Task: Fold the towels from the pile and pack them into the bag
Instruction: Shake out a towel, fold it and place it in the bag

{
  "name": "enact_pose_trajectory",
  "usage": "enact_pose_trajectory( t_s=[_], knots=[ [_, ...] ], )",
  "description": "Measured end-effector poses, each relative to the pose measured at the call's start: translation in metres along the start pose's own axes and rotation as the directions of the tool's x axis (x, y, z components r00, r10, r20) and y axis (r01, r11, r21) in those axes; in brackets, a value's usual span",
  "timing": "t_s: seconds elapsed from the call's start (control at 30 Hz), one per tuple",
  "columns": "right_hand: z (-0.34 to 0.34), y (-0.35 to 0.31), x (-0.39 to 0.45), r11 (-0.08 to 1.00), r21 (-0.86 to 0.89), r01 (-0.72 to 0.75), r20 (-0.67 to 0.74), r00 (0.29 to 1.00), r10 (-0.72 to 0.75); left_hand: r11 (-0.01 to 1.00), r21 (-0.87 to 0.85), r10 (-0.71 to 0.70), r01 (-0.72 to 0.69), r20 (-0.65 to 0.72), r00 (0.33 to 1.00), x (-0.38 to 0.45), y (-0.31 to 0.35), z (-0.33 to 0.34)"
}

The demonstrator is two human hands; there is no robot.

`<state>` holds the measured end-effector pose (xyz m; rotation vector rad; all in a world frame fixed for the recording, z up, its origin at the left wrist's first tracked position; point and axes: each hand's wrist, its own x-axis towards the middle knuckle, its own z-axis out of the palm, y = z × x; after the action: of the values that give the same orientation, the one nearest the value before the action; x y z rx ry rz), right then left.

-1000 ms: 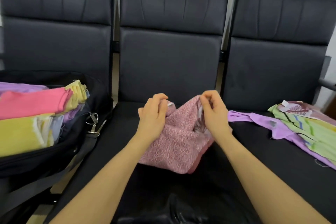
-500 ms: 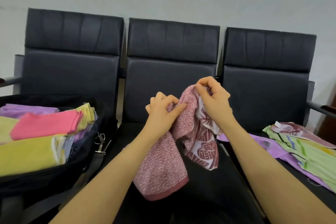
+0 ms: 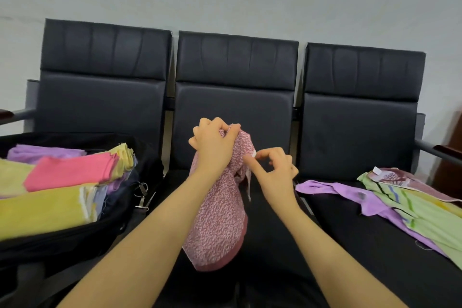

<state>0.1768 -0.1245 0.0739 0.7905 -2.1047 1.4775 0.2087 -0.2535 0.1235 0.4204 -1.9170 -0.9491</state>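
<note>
Task status: partly complete. The bag (image 3: 75, 237) stands on the left seat, open at the top, and is already loaded with folded towels (image 3: 70, 172) in yellow, pink and purple, stacked up to and above its rim. These are judged to be finished work.

One towel is in hand. The pink towel (image 3: 220, 220) is held above the middle seat (image 3: 275, 232), unfolded and hanging in a loose drape. Its top is gripped by the left hand (image 3: 215, 147), whose fingers are curled tightly round a bunch of the cloth. The right hand (image 3: 275, 170) is just beside the towel's right edge; thumb and forefinger are closed on a small white tag or corner there, and the other fingers are loosely bent. Whether more than that tag is pinched cannot be told.

A corner or edge appears to be sought so that the towel can be spread. No fold is yet made in it.

Remaining work: the pile (image 3: 412, 197) lies on the right seat, well apart from the hands. At least three unfolded towels are seen in it: purple, green striped and a dark red patterned one. Each has yet to be folded and packed. Space left in the bag looks limited.
</note>
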Motion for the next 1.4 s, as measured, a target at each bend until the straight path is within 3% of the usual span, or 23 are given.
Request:
enact_pose_trajectory(
  t_s=[0.1, 0.2, 0.27, 0.37, 0.43, 0.63, 0.8, 1.03, 1.2, 1.3, 1.4],
  knots=[
    [0.008, -0.009, -0.001, 1.000, 0.000, -0.008, 0.019, 1.000, 0.008, 0.999, 0.018, -0.027, 0.027, 0.000, 1.000, -0.001, -0.005, -0.002],
    [0.014, -0.015, 0.001, 0.992, 0.116, -0.047, -0.023, 0.998, 0.050, 0.998, 0.061, -0.029, 0.028, 0.014, 0.999, -0.001, -0.011, -0.007],
    [0.012, -0.017, 0.004, 0.974, 0.210, -0.079, -0.078, 0.992, 0.097, 0.994, 0.112, -0.001, -0.008, 0.086, 0.996, 0.001, -0.017, -0.014],
    [0.005, -0.016, 0.012, 0.968, 0.242, -0.072, -0.156, 0.981, 0.112, 0.993, 0.112, -0.010, -0.026, 0.311, 0.950, 0.007, -0.034, -0.029],
    [-0.001, -0.015, 0.017, 0.965, 0.254, -0.061, -0.216, 0.969, 0.119, 0.993, 0.112, -0.003, -0.040, 0.361, 0.933, 0.010, -0.049, -0.038],
    [-0.018, -0.006, 0.034, 0.989, 0.087, -0.118, -0.394, 0.908, 0.143, 0.980, 0.194, 0.011, -0.037, 0.133, 0.991, 0.019, -0.077, -0.055],
    [-0.033, -0.011, 0.049, 0.990, 0.090, -0.105, -0.432, 0.892, 0.134, 0.979, 0.203, -0.004, 0.003, 0.006, 1.000, 0.027, -0.084, -0.063],
    [-0.033, -0.009, 0.049, 0.978, 0.034, -0.204, -0.326, 0.923, 0.204, 0.984, 0.144, -0.110, 0.101, 0.051, 0.993, 0.026, -0.078, -0.063],
    [-0.019, -0.014, 0.026, 0.991, 0.001, -0.130, -0.027, 0.991, 0.130, 0.998, -0.015, 0.062, -0.061, 0.169, 0.984, 0.017, -0.050, -0.049],
    [-0.004, -0.020, 0.013, 0.995, -0.074, -0.073, 0.200, 0.976, 0.087, 0.989, -0.091, 0.131, -0.114, 0.207, 0.970, 0.014, -0.020, -0.038],
    [0.004, -0.026, 0.008, 0.996, -0.092, 0.003, 0.235, 0.972, 0.019, 0.971, -0.227, 0.129, -0.071, 0.253, 0.959, 0.014, -0.001, -0.033]
  ],
)
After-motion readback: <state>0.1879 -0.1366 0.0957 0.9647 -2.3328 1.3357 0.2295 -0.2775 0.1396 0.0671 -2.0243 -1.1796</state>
